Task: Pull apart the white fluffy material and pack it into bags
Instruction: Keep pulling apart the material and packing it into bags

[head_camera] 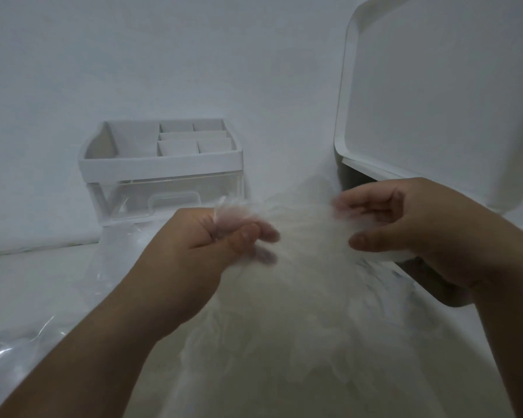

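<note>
**A:** Big heap of white fluffy material [299,282] in the middle, soft and wispy, its edges blurred.

**B:** The top is stretched wide between the left hand [200,245] and the right hand [420,230]. Each grips an end, and a tuft pokes out of the left fist.

**A:** A clear bag [43,312] lies flat and crumpled to the left, creases glinting.

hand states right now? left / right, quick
Left hand: grip closed on a tuft of the white fluffy material.
Right hand: fingers and thumb curled round the same material's far edge; blurred.
</note>
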